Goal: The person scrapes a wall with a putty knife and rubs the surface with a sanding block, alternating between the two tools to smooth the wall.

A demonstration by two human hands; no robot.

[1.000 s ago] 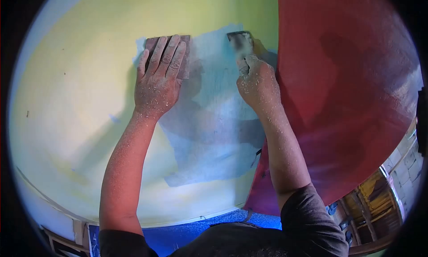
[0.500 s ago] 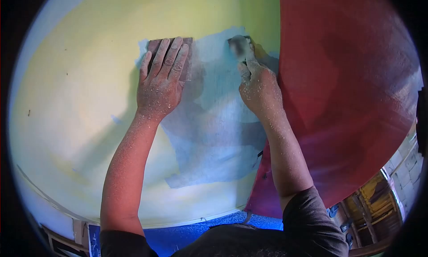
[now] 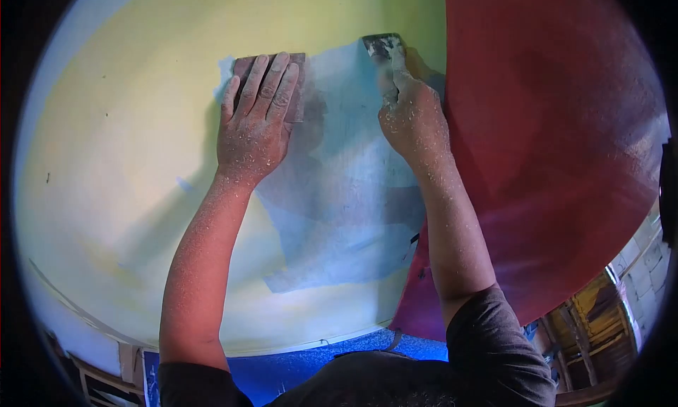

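Observation:
My left hand [image 3: 256, 124] lies flat on a brown sheet of sandpaper [image 3: 295, 89], pressing it against the yellow wall [image 3: 127, 139] at the upper edge of a scraped pale-blue patch [image 3: 346, 209]. My right hand [image 3: 413, 121] grips the handle of a metal scraper [image 3: 385, 48] whose blade rests on the wall at the top right of the blue patch, close to the red wall section [image 3: 551, 139]. Both hands and forearms are speckled with white dust.
The red wall section fills the right side. A blue floor covering [image 3: 296, 368] lies below the wall's lower edge. Wooden boards and clutter [image 3: 586, 336] show at the lower right, a wooden frame [image 3: 106, 386] at the lower left.
My right hand has pushed the scraper upward along the wall, after a short dip down half a second ago. My left hand and the sandpaper have stayed nearly in place.

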